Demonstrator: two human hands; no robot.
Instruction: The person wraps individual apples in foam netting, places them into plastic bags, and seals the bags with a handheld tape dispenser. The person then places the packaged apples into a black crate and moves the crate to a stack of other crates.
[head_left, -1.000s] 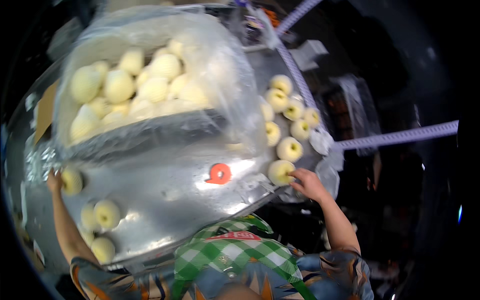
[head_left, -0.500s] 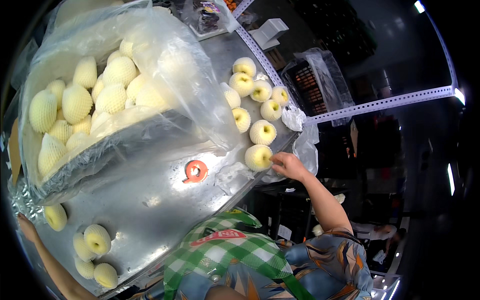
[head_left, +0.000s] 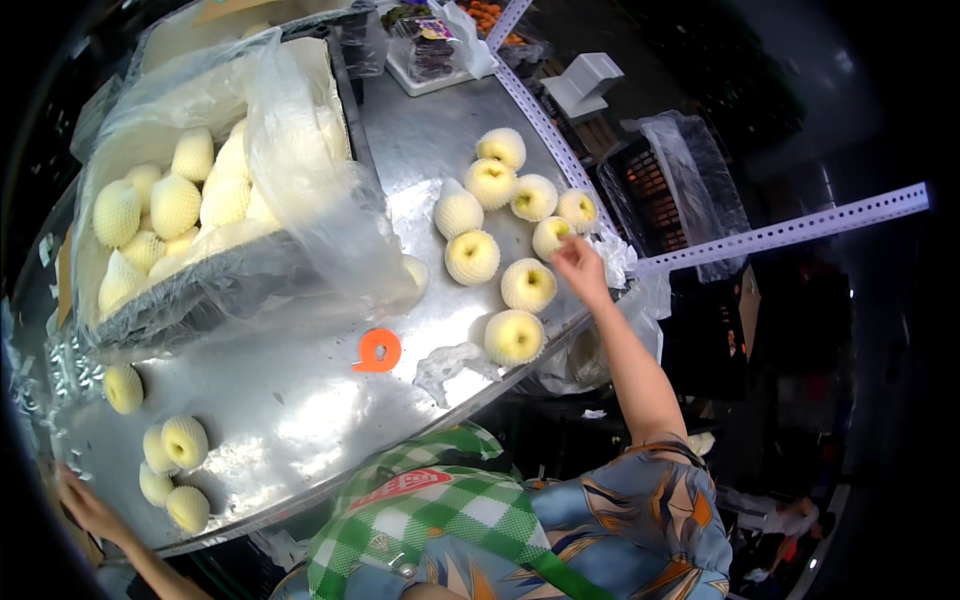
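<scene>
Head view: a metal table (head_left: 290, 400) was shown under most of the things, its surface patched with bright glare. Its far left part was taken up by a box (head_left: 225, 285) draped in clear plastic film, in which pale fruits in foam nets (head_left: 175, 207) were heaped. Beyond the table's right edge, a black crate (head_left: 645, 195) was partly covered by clear film, and that edge was lined by a perforated metal rail (head_left: 545, 118). At the far end, a package with dark contents (head_left: 428, 55) was held on a white tray (head_left: 408, 84).

The right hand (head_left: 583, 268) was reached over the right edge, its fingers drawn narrowly together at a netted fruit (head_left: 551, 237); whether the fruit was gripped could not be told. The left hand (head_left: 92, 508) was placed low beside the table's left edge, with its fingers extended; whether anything was held there could not be told.

A piece of crumpled film (head_left: 455, 368) was left near the front edge. Nine netted fruits, the touched one included, were gathered on the right side, and five more (head_left: 185, 442) were set on the left. Between these groups, a flat orange ring (head_left: 378, 351) was laid, short-tailed and smaller than the crumpled film.
</scene>
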